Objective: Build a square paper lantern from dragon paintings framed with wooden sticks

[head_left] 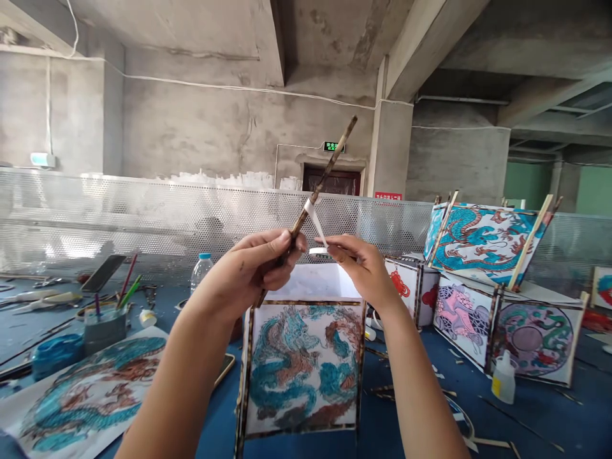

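Observation:
My left hand [268,261] grips a thin, mottled brown bamboo stick [329,167], which slants up to the right. A strip of white tape [315,222] runs from the stick's middle down to a small white tape roll [319,251]. Thumb and fingers of my right hand [361,264] pinch that roll at its edge. Below both hands stands a lantern-like box [306,366] with dark stick edges and a panel showing a teal and brown dragon. The lower end of the stick is hidden behind my left hand and the box's top corner.
More painted boxes [488,245] stand stacked at the right, beside a small glue bottle [503,379]. On the left lie a dragon painting [95,395], a blue paint jar [57,356] and a grey brush cup [105,328]. A perforated metal partition [119,217] crosses behind the blue table.

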The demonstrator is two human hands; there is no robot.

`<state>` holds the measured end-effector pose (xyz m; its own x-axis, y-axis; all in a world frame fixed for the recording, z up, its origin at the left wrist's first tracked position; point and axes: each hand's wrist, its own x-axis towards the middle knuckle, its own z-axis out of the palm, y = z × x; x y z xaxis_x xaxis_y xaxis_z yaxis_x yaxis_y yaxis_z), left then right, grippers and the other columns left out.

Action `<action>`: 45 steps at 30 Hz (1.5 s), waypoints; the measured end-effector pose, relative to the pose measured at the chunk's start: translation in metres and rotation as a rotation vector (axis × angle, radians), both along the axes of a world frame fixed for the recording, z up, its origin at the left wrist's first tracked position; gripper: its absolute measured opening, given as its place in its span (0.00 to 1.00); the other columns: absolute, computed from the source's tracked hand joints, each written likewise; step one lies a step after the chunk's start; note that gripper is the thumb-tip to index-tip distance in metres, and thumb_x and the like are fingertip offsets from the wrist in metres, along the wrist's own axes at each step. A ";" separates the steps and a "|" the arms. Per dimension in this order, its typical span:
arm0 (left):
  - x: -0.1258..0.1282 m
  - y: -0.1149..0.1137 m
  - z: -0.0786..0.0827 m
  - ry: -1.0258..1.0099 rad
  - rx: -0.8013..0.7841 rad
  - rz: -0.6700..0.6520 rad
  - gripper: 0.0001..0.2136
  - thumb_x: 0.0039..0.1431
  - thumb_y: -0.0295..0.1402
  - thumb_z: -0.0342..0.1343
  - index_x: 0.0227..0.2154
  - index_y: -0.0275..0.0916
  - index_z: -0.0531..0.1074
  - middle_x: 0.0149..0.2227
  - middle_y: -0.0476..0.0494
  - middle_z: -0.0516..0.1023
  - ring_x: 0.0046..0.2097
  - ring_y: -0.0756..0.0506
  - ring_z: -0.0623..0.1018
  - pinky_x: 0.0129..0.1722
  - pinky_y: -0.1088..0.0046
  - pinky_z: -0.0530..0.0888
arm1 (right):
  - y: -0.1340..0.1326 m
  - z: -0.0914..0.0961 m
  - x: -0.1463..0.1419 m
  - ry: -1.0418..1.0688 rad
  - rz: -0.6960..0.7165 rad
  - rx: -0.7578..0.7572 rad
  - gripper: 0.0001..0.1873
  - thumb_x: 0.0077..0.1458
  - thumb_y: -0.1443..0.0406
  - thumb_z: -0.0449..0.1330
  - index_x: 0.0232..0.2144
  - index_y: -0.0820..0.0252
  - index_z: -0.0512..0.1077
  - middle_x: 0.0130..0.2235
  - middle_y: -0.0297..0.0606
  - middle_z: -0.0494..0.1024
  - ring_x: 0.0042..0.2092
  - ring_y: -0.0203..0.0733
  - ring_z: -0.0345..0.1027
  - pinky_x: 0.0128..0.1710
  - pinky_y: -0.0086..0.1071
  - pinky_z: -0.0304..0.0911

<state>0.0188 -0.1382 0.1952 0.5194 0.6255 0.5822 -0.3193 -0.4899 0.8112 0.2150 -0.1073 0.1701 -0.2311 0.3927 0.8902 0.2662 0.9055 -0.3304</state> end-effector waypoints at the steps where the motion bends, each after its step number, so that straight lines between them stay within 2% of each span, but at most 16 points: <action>1: -0.001 0.001 0.000 0.024 -0.026 -0.047 0.07 0.53 0.35 0.55 0.27 0.35 0.68 0.21 0.53 0.60 0.17 0.59 0.52 0.15 0.80 0.47 | 0.001 0.000 0.000 0.005 0.019 -0.007 0.11 0.56 0.58 0.56 0.39 0.50 0.75 0.33 0.34 0.72 0.34 0.36 0.62 0.31 0.30 0.56; 4: -0.003 0.004 -0.001 0.069 -0.105 -0.183 0.07 0.53 0.34 0.54 0.26 0.35 0.68 0.20 0.54 0.57 0.17 0.59 0.50 0.14 0.81 0.46 | 0.000 0.000 0.001 0.031 0.058 -0.043 0.08 0.54 0.58 0.58 0.34 0.53 0.75 0.29 0.32 0.70 0.30 0.33 0.60 0.27 0.29 0.55; 7: -0.003 0.005 -0.001 0.079 -0.151 -0.239 0.07 0.53 0.34 0.54 0.26 0.35 0.69 0.19 0.54 0.55 0.16 0.59 0.48 0.14 0.81 0.45 | -0.001 0.001 0.004 0.063 0.063 -0.075 0.08 0.53 0.58 0.59 0.31 0.55 0.74 0.27 0.31 0.69 0.27 0.31 0.58 0.25 0.28 0.52; 12: -0.003 0.002 -0.002 0.102 -0.159 -0.226 0.10 0.54 0.37 0.52 0.25 0.36 0.71 0.18 0.54 0.53 0.16 0.58 0.47 0.14 0.79 0.44 | -0.006 0.003 0.004 0.034 0.059 -0.074 0.07 0.53 0.60 0.59 0.29 0.56 0.73 0.27 0.31 0.70 0.28 0.31 0.61 0.26 0.27 0.54; 15: -0.003 0.002 -0.004 0.116 -0.101 -0.215 0.14 0.53 0.43 0.52 0.27 0.35 0.73 0.17 0.54 0.52 0.17 0.57 0.47 0.14 0.79 0.44 | -0.008 0.003 0.003 0.030 0.064 -0.083 0.06 0.52 0.60 0.59 0.28 0.56 0.73 0.27 0.31 0.71 0.29 0.32 0.62 0.27 0.27 0.56; 18: -0.002 0.006 -0.007 0.124 -0.027 -0.190 0.13 0.52 0.42 0.55 0.28 0.35 0.74 0.16 0.56 0.49 0.18 0.57 0.46 0.15 0.79 0.43 | -0.007 0.003 0.003 0.035 0.058 -0.078 0.06 0.52 0.60 0.60 0.28 0.57 0.73 0.28 0.31 0.72 0.30 0.32 0.64 0.28 0.27 0.57; 22: 0.003 0.011 -0.008 0.050 0.060 -0.089 0.10 0.57 0.37 0.52 0.30 0.34 0.73 0.15 0.57 0.50 0.16 0.58 0.47 0.14 0.81 0.44 | -0.002 0.003 0.005 0.042 0.035 -0.070 0.07 0.52 0.60 0.59 0.28 0.57 0.73 0.29 0.32 0.72 0.31 0.33 0.65 0.30 0.28 0.58; 26: 0.006 0.009 -0.006 -0.043 0.110 0.055 0.06 0.56 0.34 0.54 0.34 0.37 0.70 0.16 0.56 0.53 0.16 0.58 0.49 0.14 0.82 0.45 | 0.001 0.002 0.007 0.031 0.023 -0.088 0.08 0.53 0.60 0.58 0.29 0.57 0.74 0.30 0.34 0.73 0.33 0.35 0.66 0.32 0.30 0.60; 32: 0.006 0.000 -0.004 -0.061 0.107 0.141 0.05 0.53 0.31 0.56 0.26 0.38 0.65 0.15 0.57 0.53 0.15 0.59 0.50 0.13 0.83 0.46 | -0.002 0.002 0.006 0.024 0.029 -0.082 0.08 0.53 0.60 0.58 0.29 0.57 0.74 0.30 0.34 0.74 0.34 0.36 0.67 0.33 0.30 0.61; 36: 0.010 -0.006 -0.004 -0.077 0.164 0.223 0.06 0.54 0.32 0.55 0.26 0.37 0.66 0.16 0.54 0.62 0.15 0.59 0.56 0.12 0.83 0.49 | -0.005 0.002 0.005 0.030 0.042 -0.089 0.07 0.53 0.61 0.59 0.29 0.57 0.74 0.30 0.34 0.73 0.34 0.36 0.67 0.33 0.30 0.60; 40: 0.015 -0.011 -0.006 -0.109 0.253 0.316 0.04 0.54 0.32 0.55 0.28 0.36 0.67 0.23 0.48 0.72 0.18 0.56 0.64 0.14 0.81 0.59 | -0.007 0.002 0.006 0.041 0.059 -0.094 0.06 0.52 0.62 0.60 0.28 0.57 0.74 0.29 0.32 0.73 0.33 0.34 0.67 0.32 0.29 0.60; 42: 0.016 -0.013 -0.008 -0.150 0.299 0.389 0.04 0.54 0.31 0.55 0.29 0.36 0.68 0.25 0.47 0.72 0.20 0.55 0.67 0.16 0.80 0.62 | -0.008 0.002 0.006 0.042 0.059 -0.101 0.06 0.52 0.61 0.60 0.28 0.57 0.74 0.29 0.33 0.73 0.33 0.34 0.67 0.32 0.29 0.60; 45: 0.017 -0.015 -0.011 -0.161 0.324 0.480 0.03 0.54 0.31 0.55 0.29 0.38 0.69 0.20 0.52 0.66 0.19 0.55 0.64 0.16 0.81 0.60 | -0.009 0.003 0.006 0.025 0.069 -0.125 0.07 0.52 0.60 0.59 0.29 0.58 0.74 0.30 0.34 0.74 0.33 0.35 0.67 0.32 0.29 0.60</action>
<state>0.0355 -0.1529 0.1846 0.1126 0.5458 0.8303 -0.1074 -0.8240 0.5563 0.2213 -0.1168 0.1730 -0.2399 0.4852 0.8408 0.1951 0.8726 -0.4479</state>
